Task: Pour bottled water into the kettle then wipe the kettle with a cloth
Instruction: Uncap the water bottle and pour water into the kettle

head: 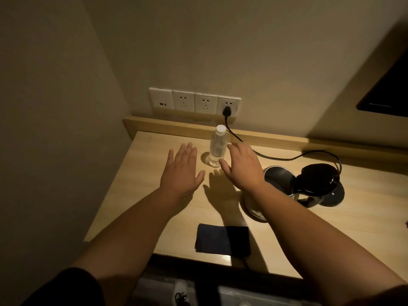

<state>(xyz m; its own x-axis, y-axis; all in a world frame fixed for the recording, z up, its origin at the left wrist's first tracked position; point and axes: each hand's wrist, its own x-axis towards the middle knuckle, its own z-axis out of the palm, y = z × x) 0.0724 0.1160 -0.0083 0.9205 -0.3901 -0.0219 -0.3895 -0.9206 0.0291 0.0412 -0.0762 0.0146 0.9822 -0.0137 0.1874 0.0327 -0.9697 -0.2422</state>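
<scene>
**Kettle open and waiting, bottle not yet picked up: step in hand is the reach for the water**

Worktop (154,217): pale wood, set into a corner, with a raised back lip along the wall. All the task's things sit on it.

Kettle (273,175): right of centre, lid (318,175) flipped up and back, mouth exposed. Its lower body is partly hidden behind the right forearm. A black cord (287,159) runs from its side up to a plug in the rightmost wall socket (228,107). Looks ready to take water as it stands.

Cloth (220,240): dark, folded, flat at the near edge, well apart from the bottle. Untouched; wiping comes later.

Bottle (217,149): clear, upright, white cap (220,129) on, near the back lip, between the two hands. Water level hard to read in this light.

Left hand (182,171): palm down, fingers straight and spread, above the worktop just left of the bottle, holding nothing.

Right hand (240,167): palm down, fingers relaxed and slightly bent, just beside the bottle on its right. Whether the thumb touches the bottle's base can't be told. Grip is not closed on anything.

Judgement: pouring hasn't started. Next move calls for one hand to wrap the bottle body, the other to twist the cap off, then carry it right and tilt it over the kettle's mouth while keeping clear of the raised lid and cord.
</scene>
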